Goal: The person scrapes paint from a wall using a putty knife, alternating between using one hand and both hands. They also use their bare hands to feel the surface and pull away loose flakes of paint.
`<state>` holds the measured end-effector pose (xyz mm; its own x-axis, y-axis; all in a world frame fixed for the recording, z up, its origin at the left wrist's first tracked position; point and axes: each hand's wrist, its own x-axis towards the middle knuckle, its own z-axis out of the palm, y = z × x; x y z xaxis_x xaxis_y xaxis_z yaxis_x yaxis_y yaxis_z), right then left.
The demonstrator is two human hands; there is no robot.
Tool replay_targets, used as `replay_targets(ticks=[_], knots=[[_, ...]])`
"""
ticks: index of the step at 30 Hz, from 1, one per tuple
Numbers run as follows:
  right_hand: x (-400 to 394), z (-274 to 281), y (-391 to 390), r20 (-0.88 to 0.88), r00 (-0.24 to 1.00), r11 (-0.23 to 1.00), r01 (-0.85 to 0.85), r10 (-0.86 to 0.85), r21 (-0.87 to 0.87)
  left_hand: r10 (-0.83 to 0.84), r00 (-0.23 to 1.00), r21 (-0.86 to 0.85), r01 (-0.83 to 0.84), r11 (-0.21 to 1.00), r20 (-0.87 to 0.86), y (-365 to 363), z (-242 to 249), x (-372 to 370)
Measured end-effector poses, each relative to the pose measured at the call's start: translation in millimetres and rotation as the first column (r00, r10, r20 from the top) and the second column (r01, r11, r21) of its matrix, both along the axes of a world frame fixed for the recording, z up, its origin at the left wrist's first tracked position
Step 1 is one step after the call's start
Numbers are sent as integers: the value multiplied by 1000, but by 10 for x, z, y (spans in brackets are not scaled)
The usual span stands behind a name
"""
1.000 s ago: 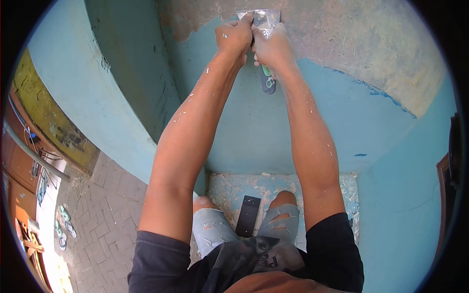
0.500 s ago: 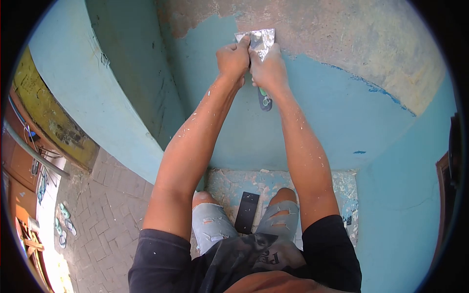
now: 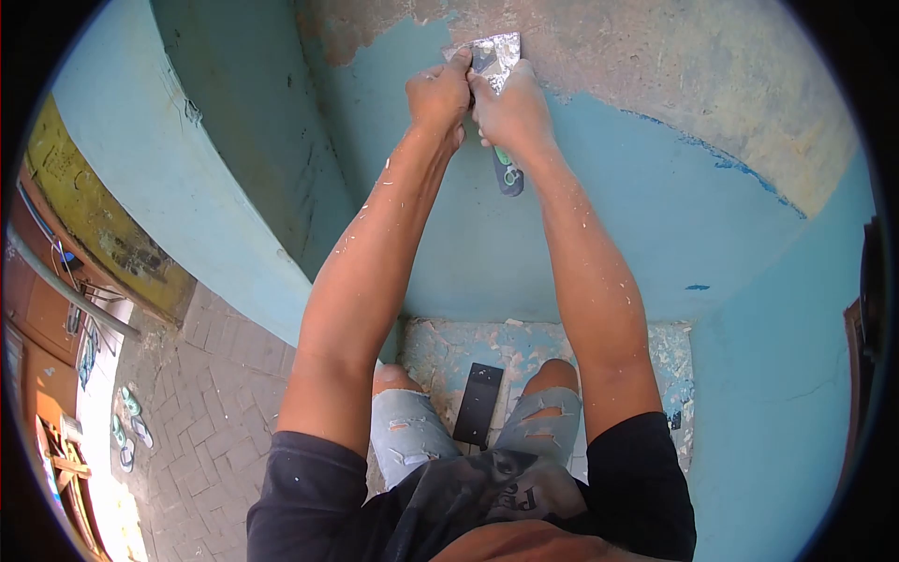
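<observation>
Both my hands are on a paint scraper with a wide metal blade [image 3: 507,58], flecked with white, and a dark handle with green on it [image 3: 508,176]. My right hand [image 3: 515,114] wraps round the scraper where blade and handle meet. Beside it my left hand [image 3: 437,99] is closed, its thumb pressed on the blade's left side; its other fingers are partly hidden. The blade's front edge lies against the wall, at the border of blue paint [image 3: 609,215] and bare, mottled plaster [image 3: 712,84]. Pale paint flakes cling to both forearms.
To the left a blue pillar [image 3: 122,178] juts out, with grey paving [image 3: 225,393] beyond it. Several sandals [image 3: 129,426] lie on the paving. Below, a dark flat rectangular object [image 3: 479,405] lies between my knees on a ledge strewn with paint chips [image 3: 435,347].
My hands and the scraper have moved slightly up the wall, both still holding on. The whole view has shifted a little.
</observation>
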<state>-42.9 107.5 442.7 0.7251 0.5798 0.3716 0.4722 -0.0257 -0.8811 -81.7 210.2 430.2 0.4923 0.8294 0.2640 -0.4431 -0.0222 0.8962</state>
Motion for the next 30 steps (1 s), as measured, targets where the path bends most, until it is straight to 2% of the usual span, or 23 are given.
replay_targets(ticks=[1,3,4,6,8,10,12,14,16,18,19,21,22,25,27,29,30], knots=[[55,-115,29,-6,1000,1000,2,-2,-10,-24,1000,-36,24,999,14,-41,3,-22],[161,-298,114,245,956,987,156,-162,44,-34,999,-33,33,999,-15,-84,-119,14],[162,-340,99,246,956,987,156,-163,49,-35,998,-27,34,999,-46,-77,-183,17],[43,-299,10,31,996,996,84,-85,28,-13,999,-1,13,1000,-51,-55,-166,5],[27,-64,17,49,997,998,59,-61,35,1,998,30,1,1000,-67,-24,-63,28],[97,-73,58,62,998,999,32,-32,6,-30,999,-53,31,998,24,-28,22,13],[191,-290,136,228,961,988,154,-157,31,-38,999,-31,38,999,-13,-93,-78,1],[161,-324,87,183,974,991,134,-136,19,-46,997,4,46,999,-56,-73,-123,-20],[148,-118,79,158,981,993,114,-116,23,21,1000,81,-20,997,-5,38,5,53],[26,111,4,29,1000,1000,6,-5,-18,17,1000,33,-17,999,0,6,87,0],[57,2,27,24,1000,1000,7,-6,-27,5,1000,-9,-5,1000,13,-41,115,-21],[130,-190,94,173,975,990,138,-139,23,9,1000,23,-9,1000,6,1,-35,78],[144,-221,106,173,974,990,141,-143,26,20,1000,50,-20,999,-4,46,-120,126],[150,-53,186,84,991,994,104,-107,38,31,998,65,-34,997,52,58,147,45],[180,87,259,248,961,992,109,-121,63,16,998,46,-18,999,60,101,201,52],[86,27,127,231,968,994,88,-102,72,6,997,25,-8,1000,78,100,164,56],[4,-20,21,91,993,996,68,-73,53,8,1000,67,-9,998,27,62,72,79]])
